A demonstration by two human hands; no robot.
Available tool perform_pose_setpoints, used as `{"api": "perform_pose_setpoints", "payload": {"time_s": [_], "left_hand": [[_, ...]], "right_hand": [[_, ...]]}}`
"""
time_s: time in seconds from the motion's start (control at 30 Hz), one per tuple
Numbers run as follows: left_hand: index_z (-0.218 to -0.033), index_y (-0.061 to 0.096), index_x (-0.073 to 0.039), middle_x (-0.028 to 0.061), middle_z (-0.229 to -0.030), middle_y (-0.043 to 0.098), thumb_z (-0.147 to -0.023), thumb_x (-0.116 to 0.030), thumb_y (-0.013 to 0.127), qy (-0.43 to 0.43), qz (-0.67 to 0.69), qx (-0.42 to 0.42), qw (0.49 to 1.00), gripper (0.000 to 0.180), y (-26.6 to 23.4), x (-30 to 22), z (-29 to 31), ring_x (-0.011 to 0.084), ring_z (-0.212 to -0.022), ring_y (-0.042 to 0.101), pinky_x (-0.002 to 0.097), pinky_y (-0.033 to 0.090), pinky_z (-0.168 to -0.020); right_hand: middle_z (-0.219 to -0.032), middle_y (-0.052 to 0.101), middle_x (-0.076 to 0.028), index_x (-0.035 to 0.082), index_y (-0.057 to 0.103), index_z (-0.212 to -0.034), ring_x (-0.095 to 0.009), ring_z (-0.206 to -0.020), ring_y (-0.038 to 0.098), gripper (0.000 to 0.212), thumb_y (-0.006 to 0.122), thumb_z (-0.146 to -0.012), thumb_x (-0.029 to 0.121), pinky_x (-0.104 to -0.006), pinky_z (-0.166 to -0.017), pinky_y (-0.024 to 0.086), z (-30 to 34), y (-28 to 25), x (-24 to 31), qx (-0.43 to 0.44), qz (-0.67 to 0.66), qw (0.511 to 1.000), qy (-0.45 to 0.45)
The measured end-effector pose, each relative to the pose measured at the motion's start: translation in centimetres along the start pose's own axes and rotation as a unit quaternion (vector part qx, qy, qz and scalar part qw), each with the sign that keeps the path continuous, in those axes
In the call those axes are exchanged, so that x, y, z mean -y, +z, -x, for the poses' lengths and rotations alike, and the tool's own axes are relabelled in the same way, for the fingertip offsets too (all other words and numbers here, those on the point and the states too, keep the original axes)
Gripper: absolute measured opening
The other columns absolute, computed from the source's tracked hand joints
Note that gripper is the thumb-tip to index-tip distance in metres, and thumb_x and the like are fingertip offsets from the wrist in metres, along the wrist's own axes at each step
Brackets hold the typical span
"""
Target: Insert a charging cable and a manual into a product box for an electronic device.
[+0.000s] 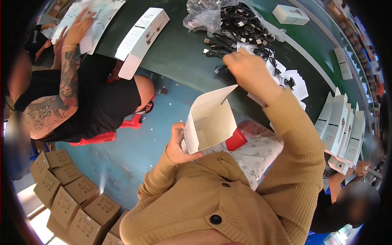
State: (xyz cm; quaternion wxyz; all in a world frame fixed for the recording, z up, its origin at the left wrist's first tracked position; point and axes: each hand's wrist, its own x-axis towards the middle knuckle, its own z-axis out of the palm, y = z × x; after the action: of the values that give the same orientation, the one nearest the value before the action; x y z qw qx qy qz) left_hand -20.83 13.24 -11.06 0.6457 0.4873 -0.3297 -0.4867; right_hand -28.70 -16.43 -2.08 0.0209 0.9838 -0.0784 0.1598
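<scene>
My left hand (178, 148) is wrapped round the side of a white carton (209, 126), its flap up and its open end facing me. Inside it I see only bare card walls. My right hand (250, 72) is closed over the table, fingers curled; a dark, blurred USB cable (221, 69) hangs from the fingertips. Just beyond the hand lies a heap of black USB cables (245, 25) with a clear plastic bag (203, 17) beside it. Folded white leaflets (297, 83) are spread next to my right wrist, with a small coiled cable on them.
A white carton (143, 38) lies at the table's left edge, its flap over the edge. Several upright cartons (342, 126) stand at the right. At left a person sits on a red stool (96, 138), handling papers. Brown cardboard boxes (79, 190) are stacked on the floor.
</scene>
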Motion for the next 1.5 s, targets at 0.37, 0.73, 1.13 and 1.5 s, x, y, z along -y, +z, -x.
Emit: {"api": "perform_pose_setpoints", "payload": {"time_s": [0.37,0.73,1.13,1.5], "left_hand": [[-0.113,0.026,-0.011,0.0211,-0.130,0.047,-0.062,-0.014,0.088,0.128,-0.033,0.154,0.979,0.080,2.3,0.6,-5.5,0.0262,-0.117,0.050,0.0379,0.040,-0.097],[-0.127,0.017,-0.006,0.0146,-0.127,0.040,-0.070,-0.009,0.077,-0.059,0.059,0.260,0.962,0.083,19.1,-6.1,-10.2,0.0230,-0.117,0.046,0.0398,0.041,-0.096],[-0.148,-0.002,-0.004,0.0201,-0.150,0.011,-0.084,-0.043,0.064,-0.112,0.001,0.302,0.947,0.099,35.1,-5.1,-15.0,0.0291,-0.142,0.010,0.0402,0.016,-0.112],[-0.144,0.014,-0.016,0.0074,-0.144,0.032,-0.099,-0.043,0.036,-0.247,0.079,0.373,0.891,0.058,40.2,0.0,-19.0,0.0226,-0.134,0.034,0.0455,0.034,-0.104]], "right_hand": [[-0.087,0.062,-0.010,0.006,0.071,-0.087,-0.021,-0.061,0.051,0.045,0.061,-0.044,0.013,-0.0287,-0.046,0.036,6.6,-17.6,7.3,-0.010,-0.085,0.991,-0.107],[-0.139,0.031,-0.027,0.006,0.047,-0.133,-0.034,-0.106,0.053,0.085,0.085,-0.062,0.034,-0.0357,-0.077,0.049,20.8,-17.2,9.0,-0.194,-0.214,0.903,0.317],[-0.114,0.058,-0.022,0.001,0.061,-0.112,-0.034,-0.107,0.056,0.043,0.068,-0.071,0.013,-0.0392,-0.088,0.047,29.6,-24.1,-2.3,-0.250,0.063,0.807,0.532],[-0.116,0.057,-0.017,0.003,0.066,-0.105,-0.036,-0.114,0.052,0.036,0.074,-0.071,0.009,-0.0411,-0.094,0.044,34.5,-21.1,1.7,-0.330,0.202,0.828,0.405]]}}
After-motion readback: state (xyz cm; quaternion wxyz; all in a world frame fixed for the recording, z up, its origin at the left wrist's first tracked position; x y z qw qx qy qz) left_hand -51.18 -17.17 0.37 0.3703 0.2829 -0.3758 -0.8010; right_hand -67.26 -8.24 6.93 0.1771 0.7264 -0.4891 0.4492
